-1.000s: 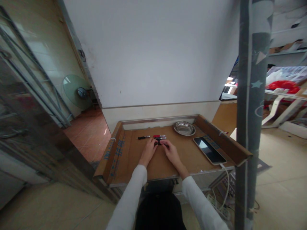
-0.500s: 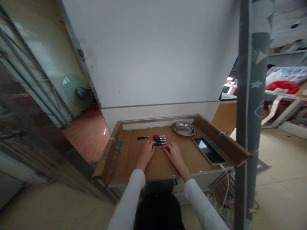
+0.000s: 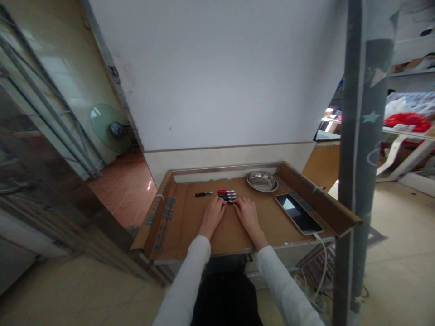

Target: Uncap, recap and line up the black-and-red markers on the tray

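Note:
On the cardboard-lined table, a red marker point(image 3: 226, 191) lies at the far end of a close row with several black markers point(image 3: 227, 196). At the near end of this row, my left hand point(image 3: 215, 212) pinches the left end of a black marker point(image 3: 230, 203). My right hand point(image 3: 247, 213) has its fingers closed at the other end of that marker. The fingertips cover both of its ends. Apart from the row, to the left, lies a single black pen point(image 3: 204, 194).
A round metal dish point(image 3: 262, 182) stands at the back right. Nearer on the right lies a phone point(image 3: 299, 214) with a white cable point(image 3: 325, 262). Raised cardboard sides point(image 3: 319, 199) border the table, and a grey pillar point(image 3: 360, 158) rises to its right.
My left hand has shifted slightly right. My right hand has moved a little up toward the row, and the fingers of both hands now meet the near marker's ends.

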A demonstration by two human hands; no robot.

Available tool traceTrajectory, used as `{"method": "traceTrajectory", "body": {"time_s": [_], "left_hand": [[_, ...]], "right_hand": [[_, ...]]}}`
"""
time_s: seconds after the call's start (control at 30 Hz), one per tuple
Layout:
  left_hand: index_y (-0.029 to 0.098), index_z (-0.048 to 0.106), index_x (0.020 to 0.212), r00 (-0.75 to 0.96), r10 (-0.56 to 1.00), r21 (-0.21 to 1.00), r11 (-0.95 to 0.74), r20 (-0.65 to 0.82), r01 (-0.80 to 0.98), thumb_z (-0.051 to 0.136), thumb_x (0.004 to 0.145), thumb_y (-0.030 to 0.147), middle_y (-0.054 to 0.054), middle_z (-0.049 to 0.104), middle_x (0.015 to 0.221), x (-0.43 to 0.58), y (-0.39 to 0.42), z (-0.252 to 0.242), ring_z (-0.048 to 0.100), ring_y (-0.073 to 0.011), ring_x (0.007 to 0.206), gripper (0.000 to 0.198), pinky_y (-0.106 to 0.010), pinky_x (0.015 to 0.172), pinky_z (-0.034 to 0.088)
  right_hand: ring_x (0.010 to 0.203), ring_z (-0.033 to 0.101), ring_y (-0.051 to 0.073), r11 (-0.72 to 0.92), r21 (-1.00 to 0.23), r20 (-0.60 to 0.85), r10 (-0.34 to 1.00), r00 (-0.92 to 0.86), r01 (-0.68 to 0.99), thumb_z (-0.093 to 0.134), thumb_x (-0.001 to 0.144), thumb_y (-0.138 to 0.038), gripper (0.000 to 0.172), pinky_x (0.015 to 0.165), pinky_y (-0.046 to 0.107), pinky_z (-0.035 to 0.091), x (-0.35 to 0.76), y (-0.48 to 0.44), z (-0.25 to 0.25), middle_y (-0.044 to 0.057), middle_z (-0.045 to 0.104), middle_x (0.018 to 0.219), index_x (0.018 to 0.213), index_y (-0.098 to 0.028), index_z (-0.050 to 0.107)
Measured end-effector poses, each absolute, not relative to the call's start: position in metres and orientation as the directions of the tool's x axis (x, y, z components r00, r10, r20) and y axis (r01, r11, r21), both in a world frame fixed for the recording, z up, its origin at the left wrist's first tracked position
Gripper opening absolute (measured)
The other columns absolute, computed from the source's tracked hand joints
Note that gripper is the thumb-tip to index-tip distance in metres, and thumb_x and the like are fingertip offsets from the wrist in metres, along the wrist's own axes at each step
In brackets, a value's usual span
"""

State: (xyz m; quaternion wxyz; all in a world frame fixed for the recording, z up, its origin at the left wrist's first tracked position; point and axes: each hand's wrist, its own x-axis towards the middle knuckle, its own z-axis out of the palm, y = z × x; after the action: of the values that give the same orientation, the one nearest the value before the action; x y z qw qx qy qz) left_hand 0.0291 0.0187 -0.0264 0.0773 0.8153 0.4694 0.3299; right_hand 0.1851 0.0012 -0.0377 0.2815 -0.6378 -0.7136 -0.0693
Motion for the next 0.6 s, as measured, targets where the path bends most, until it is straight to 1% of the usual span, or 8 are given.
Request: {"method": "traceTrajectory", "body": {"time_s": [0.13, 0.27, 0.37, 0.43, 0.5, 0.57, 0.6], "left_hand": [[0.019, 0.056, 0.086, 0.317, 0.824, 0.438, -0.53, 0.47, 0.726, 0.046, 0.085, 0.015, -0.004, 0.054, 0.091, 0.028, 0.019, -0.025, 0.054, -0.0169, 0.087, 0.01, -0.032, 0.084, 0.045], [0.019, 0.056, 0.089, 0.29, 0.817, 0.421, -0.521, 0.499, 0.743, 0.045, 0.087, 0.017, -0.004, 0.054, 0.092, 0.028, 0.02, -0.028, 0.054, -0.0169, 0.089, 0.012, -0.032, 0.085, 0.044], [0.018, 0.057, 0.094, 0.151, 0.835, 0.401, -0.403, 0.529, 0.822, 0.041, 0.087, 0.015, -0.007, 0.057, 0.096, 0.023, 0.024, -0.029, 0.054, -0.0191, 0.093, 0.017, -0.034, 0.087, 0.043], [0.016, 0.056, 0.103, 0.02, 0.84, 0.395, -0.275, 0.542, 0.877, 0.041, 0.087, 0.013, -0.011, 0.057, 0.105, 0.014, 0.029, -0.029, 0.053, -0.0221, 0.099, 0.022, -0.038, 0.088, 0.042], [0.015, 0.052, 0.114, -0.079, 0.837, 0.388, -0.165, 0.541, 0.907, 0.042, 0.086, 0.013, -0.014, 0.054, 0.118, 0.003, 0.036, -0.03, 0.049, -0.0256, 0.108, 0.03, -0.041, 0.09, 0.041], [0.016, 0.05, 0.119, -0.095, 0.851, 0.374, -0.124, 0.516, 0.919, 0.044, 0.086, 0.016, -0.014, 0.051, 0.125, -0.01, 0.042, -0.03, 0.045, -0.0272, 0.115, 0.034, -0.042, 0.092, 0.039], [0.017, 0.052, 0.117, -0.076, 0.871, 0.365, -0.124, 0.486, 0.923, 0.044, 0.086, 0.017, -0.013, 0.053, 0.122, -0.016, 0.044, -0.029, 0.047, -0.0264, 0.113, 0.032, -0.041, 0.092, 0.039]], "right_hand": [[0.085, 0.053, 0.021, 0.174, -0.277, 0.492, 0.871, -0.016, 0.945, 0.044, 0.088, -0.022, 0.016, 0.073, 0.031, 0.031, 0.185, 0.004, -0.037, 0.006, 0.063, 0.089, 0.091, -0.02, 0.06], [0.086, 0.054, 0.02, 0.17, -0.381, 0.49, 0.871, 0.043, 0.909, 0.043, 0.088, -0.022, 0.016, 0.073, 0.029, 0.032, 0.186, -0.001, -0.036, 0.005, 0.063, 0.089, 0.091, -0.019, 0.059], [0.087, 0.054, 0.019, 0.184, -0.448, 0.489, 0.869, 0.068, 0.875, 0.042, 0.088, -0.021, 0.018, 0.074, 0.029, 0.032, 0.187, -0.005, -0.037, 0.005, 0.063, 0.089, 0.09, -0.019, 0.059], [0.087, 0.055, 0.019, 0.195, -0.476, 0.495, 0.866, 0.078, 0.858, 0.04, 0.088, -0.021, 0.019, 0.075, 0.029, 0.032, 0.186, -0.007, -0.037, 0.005, 0.063, 0.09, 0.09, -0.019, 0.059], [0.087, 0.055, 0.019, 0.198, -0.499, 0.499, 0.862, 0.093, 0.844, 0.039, 0.088, -0.02, 0.02, 0.075, 0.029, 0.033, 0.186, -0.007, -0.038, 0.006, 0.063, 0.09, 0.09, -0.018, 0.059], [0.085, 0.055, 0.019, 0.201, -0.521, 0.499, 0.86, 0.105, 0.83, 0.038, 0.087, -0.019, 0.021, 0.075, 0.029, 0.034, 0.186, -0.006, -0.038, 0.006, 0.064, 0.089, 0.09, -0.018, 0.06], [0.085, 0.055, 0.019, 0.206, -0.532, 0.499, 0.86, 0.107, 0.821, 0.038, 0.087, -0.019, 0.022, 0.075, 0.029, 0.034, 0.186, -0.005, -0.039, 0.006, 0.064, 0.089, 0.09, -0.018, 0.06]]}}
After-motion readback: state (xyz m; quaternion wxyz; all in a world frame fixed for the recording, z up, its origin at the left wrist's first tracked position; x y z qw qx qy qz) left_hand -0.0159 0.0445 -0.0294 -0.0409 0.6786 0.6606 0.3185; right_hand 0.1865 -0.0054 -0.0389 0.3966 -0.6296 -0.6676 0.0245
